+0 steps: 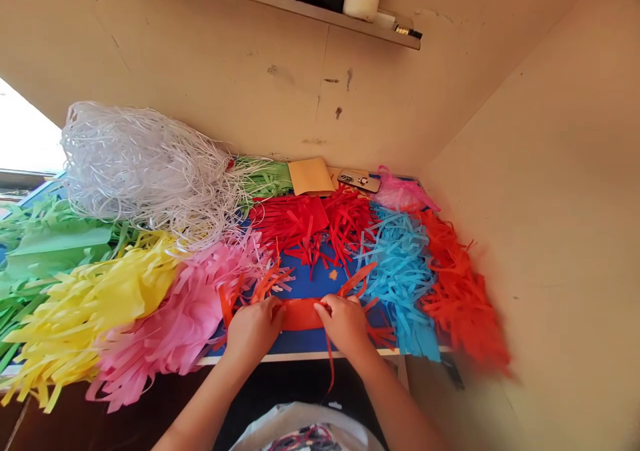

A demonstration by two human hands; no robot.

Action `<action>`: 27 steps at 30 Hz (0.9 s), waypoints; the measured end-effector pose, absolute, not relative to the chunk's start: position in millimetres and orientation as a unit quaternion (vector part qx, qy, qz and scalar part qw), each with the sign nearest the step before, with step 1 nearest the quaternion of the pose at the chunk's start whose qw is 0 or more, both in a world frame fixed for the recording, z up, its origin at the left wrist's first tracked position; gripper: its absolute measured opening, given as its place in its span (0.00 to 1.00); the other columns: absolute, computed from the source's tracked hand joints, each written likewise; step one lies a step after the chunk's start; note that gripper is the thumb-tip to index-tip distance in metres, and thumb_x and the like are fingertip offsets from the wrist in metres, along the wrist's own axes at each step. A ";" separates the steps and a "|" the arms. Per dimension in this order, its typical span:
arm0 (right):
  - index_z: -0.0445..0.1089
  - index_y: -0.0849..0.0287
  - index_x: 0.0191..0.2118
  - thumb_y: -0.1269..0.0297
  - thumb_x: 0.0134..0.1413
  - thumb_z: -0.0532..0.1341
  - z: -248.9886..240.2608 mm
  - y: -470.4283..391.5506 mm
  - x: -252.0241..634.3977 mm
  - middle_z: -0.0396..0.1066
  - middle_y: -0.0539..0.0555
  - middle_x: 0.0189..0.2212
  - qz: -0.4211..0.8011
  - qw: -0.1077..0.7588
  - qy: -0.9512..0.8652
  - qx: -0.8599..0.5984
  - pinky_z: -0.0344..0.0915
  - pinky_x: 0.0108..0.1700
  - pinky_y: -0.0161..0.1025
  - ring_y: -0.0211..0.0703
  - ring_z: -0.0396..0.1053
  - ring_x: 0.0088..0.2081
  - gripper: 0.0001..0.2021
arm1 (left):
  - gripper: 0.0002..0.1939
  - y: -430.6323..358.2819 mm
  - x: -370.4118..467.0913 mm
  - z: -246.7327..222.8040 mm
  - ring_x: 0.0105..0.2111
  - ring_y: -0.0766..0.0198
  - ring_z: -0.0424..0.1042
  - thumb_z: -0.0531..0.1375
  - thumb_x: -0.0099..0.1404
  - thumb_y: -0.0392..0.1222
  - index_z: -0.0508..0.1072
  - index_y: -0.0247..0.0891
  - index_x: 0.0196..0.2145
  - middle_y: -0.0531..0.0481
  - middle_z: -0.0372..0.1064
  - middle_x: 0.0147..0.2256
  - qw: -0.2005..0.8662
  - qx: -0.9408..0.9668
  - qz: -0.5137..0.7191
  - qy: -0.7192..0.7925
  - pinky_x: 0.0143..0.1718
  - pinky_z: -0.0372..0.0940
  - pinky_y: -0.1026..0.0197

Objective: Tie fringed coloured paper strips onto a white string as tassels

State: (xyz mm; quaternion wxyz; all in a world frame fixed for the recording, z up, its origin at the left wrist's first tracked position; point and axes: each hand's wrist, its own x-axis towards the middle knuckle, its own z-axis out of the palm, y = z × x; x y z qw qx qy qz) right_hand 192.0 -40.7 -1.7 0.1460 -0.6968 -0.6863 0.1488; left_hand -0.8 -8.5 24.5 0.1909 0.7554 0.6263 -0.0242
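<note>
On the blue table (300, 271), near its front edge, the orange paper (301, 314) stretches flat between the left hand (255, 328) and right hand (345, 321), each pinching 1 side. Flattening or folding its middle band seems the step in hand; the next move likely calls for 2 even, level grips. The shelf (300, 6) is cut off above, the green fringe (60, 244) at left; how many layers the paper has is unclear.
</note>
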 end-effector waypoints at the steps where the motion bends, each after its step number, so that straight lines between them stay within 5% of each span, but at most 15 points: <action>1: 0.73 0.54 0.31 0.62 0.59 0.62 -2.2 -39.1 192.1 0.78 0.48 0.27 0.150 0.140 -0.686 -0.698 0.52 0.38 0.38 0.41 0.73 0.30 0.07 | 0.14 -7.0 0.4 23.7 0.36 0.51 0.78 0.51 0.69 0.45 0.76 0.39 0.40 0.44 0.79 0.35 0.188 0.754 -0.026 0.629 0.35 0.65 0.57; 19: 0.73 0.54 0.30 0.60 0.58 0.61 -4.5 -34.1 189.3 0.78 0.48 0.27 0.150 0.113 -0.668 -0.720 0.52 0.38 0.38 0.42 0.75 0.31 0.08 | 0.16 -4.6 5.7 16.8 0.32 0.52 0.77 0.48 0.70 0.48 0.73 0.39 0.37 0.43 0.77 0.29 0.122 0.773 -0.038 0.621 0.33 0.62 0.56; 25: 0.73 0.53 0.35 0.64 0.56 0.62 8.8 -33.6 216.6 0.78 0.49 0.30 0.152 0.104 -0.660 -0.728 0.54 0.40 0.40 0.44 0.74 0.34 0.03 | 0.10 -7.0 6.8 16.1 0.45 0.49 0.70 0.53 0.68 0.42 0.74 0.41 0.39 0.42 0.74 0.43 0.045 0.811 0.038 0.582 0.48 0.58 0.48; 27: 0.72 0.54 0.41 0.68 0.55 0.61 20.6 -39.9 227.0 0.78 0.52 0.36 0.109 0.132 -0.650 -0.741 0.54 0.43 0.42 0.46 0.73 0.39 0.08 | 0.10 -7.3 6.1 14.3 0.44 0.51 0.69 0.54 0.67 0.37 0.76 0.43 0.36 0.45 0.74 0.40 0.019 0.848 0.073 0.525 0.50 0.57 0.47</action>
